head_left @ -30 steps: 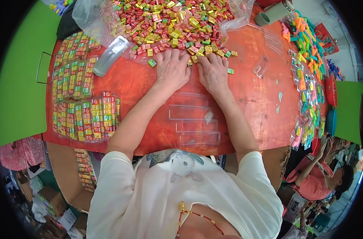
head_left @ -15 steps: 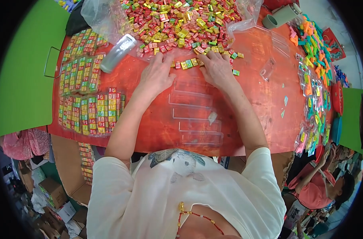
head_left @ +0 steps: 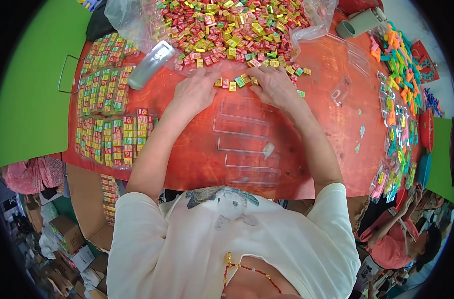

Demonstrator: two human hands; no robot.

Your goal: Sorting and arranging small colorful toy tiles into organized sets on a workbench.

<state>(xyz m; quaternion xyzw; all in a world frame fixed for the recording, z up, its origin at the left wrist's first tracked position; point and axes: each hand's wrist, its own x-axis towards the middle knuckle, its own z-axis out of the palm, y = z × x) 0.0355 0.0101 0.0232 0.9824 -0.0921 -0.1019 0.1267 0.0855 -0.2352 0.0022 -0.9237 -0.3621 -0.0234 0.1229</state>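
Small coloured blocks [head_left: 232, 37], head view: red, yellow and green pieces lay heaped at the far middle of a red table [head_left: 326, 164], on and between the folds of a transparent plastic bag [head_left: 314, 32]. A short, uneven row of blocks [head_left: 232, 86] lay nearer, just off the heap's edge and between the two hands. The left hand [head_left: 194, 89] stood palm down at the left end of this row, its fingers bent toward the table; whether they gripped a block could not be told. The right hand [head_left: 274, 87] stood palm down at the right end, its fingers bent over the blocks there; their grip likewise could not be told.

Near the middle, between the forearms, transparent trays [head_left: 244, 151] lay one beyond another, with a whitish scrap [head_left: 268, 149] upon them. At left, packs filled with blocks [head_left: 105, 87] stood in rows, a translucent elongated container [head_left: 151, 66] lying slantwise at their far right. At far right were a grey-green cup [head_left: 346, 29] and a flask [head_left: 368, 22]; bright plastic pieces [head_left: 401, 65] lined the right edge. A co-worker [head_left: 393, 236] appeared at near right, beyond the table.
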